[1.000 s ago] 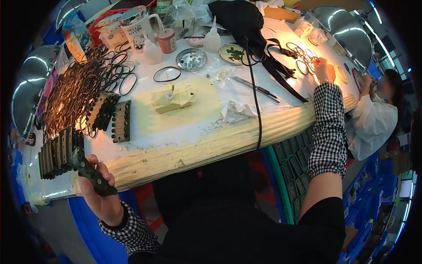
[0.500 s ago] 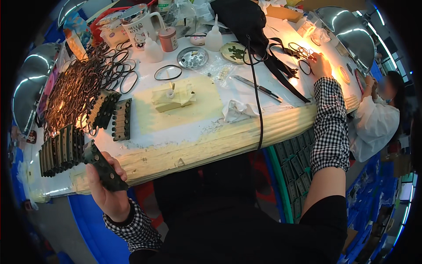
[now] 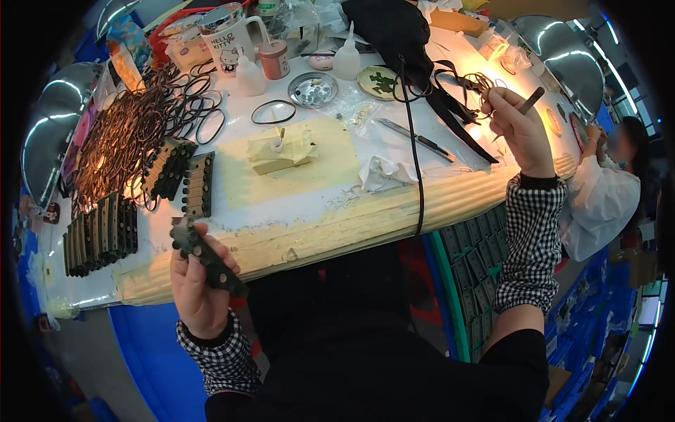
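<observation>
My left hand (image 3: 202,288) is closed around a dark green moulded strip (image 3: 209,264) with round light spots, tilted over the table's front edge. Over the right side of the table, my right hand (image 3: 519,125) pinches a slim dark tool (image 3: 532,101) that looks like tweezers. Its broad end sticks out above my fingers. More strips like the held one stand in a row (image 3: 102,235) left of my left hand, with a single strip (image 3: 197,184) and a small stack (image 3: 166,169) behind.
A heap of dark loops (image 3: 119,133) covers the left. Mid-table lies a tape-wrapped block (image 3: 280,149); pens (image 3: 418,139) and a crumpled tissue (image 3: 383,172) are right of it. A black bag (image 3: 387,35) trails straps and a hanging cord. Another person (image 3: 601,190) sits at right.
My right hand has lifted and turned back from the tabletop, with the slim dark tool now showing in it. My left hand has moved right with the strip.
</observation>
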A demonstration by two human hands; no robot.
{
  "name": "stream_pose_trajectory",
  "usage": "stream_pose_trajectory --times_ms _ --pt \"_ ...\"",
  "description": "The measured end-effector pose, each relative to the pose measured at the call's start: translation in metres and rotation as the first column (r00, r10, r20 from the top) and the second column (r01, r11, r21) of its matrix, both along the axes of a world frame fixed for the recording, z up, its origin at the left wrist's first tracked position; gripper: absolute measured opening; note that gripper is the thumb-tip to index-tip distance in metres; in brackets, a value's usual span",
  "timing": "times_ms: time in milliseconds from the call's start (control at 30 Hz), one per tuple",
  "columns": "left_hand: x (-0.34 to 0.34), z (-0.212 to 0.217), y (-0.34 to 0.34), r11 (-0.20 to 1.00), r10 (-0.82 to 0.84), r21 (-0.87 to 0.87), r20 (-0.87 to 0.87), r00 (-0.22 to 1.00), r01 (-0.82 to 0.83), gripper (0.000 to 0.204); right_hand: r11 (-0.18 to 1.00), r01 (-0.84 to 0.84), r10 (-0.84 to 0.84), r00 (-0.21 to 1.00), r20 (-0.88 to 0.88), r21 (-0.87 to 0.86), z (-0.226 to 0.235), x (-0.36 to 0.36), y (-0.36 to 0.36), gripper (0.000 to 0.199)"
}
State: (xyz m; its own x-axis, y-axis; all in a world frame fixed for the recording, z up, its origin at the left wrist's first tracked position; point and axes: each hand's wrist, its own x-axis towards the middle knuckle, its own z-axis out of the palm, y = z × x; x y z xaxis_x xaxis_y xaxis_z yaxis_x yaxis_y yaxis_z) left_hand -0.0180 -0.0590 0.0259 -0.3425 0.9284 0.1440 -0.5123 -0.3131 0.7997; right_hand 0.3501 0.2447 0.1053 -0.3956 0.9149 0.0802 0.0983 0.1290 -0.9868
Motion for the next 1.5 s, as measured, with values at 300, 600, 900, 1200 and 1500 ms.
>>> stream_pose_trajectory --times_ms 300,600,900,1200,1500 --pt "0.058 -0.001 0.048 0.880 -0.475 0.105 0.172 0.863 0.464 0.048 0.757 -0.548 0.472 0.836 -0.281 -0.357 -0.020 -0.104 -0.115 0.022" --pt "0.044 -0.006 0.023 0.894 -0.447 0.086 0.259 0.856 0.440 0.055 0.775 -0.532 0.497 0.846 -0.191 -0.340 -0.026 -0.123 -0.138 0.025" --pt "0.050 0.000 0.021 0.896 -0.444 0.120 0.310 0.841 0.428 0.058 0.835 -0.502 0.502 0.862 -0.061 -0.224 -0.030 -0.131 -0.146 0.023" --pt "0.048 -0.001 0.020 0.853 -0.518 0.100 0.288 0.805 0.513 0.062 0.778 -0.568 0.569 0.818 -0.082 -0.268 -0.025 -0.137 -0.144 0.026" --pt "0.045 -0.004 0.021 0.947 -0.309 -0.049 0.139 0.941 0.318 0.054 0.734 -0.602 0.553 0.798 -0.238 -0.313 -0.027 -0.139 -0.146 0.017"
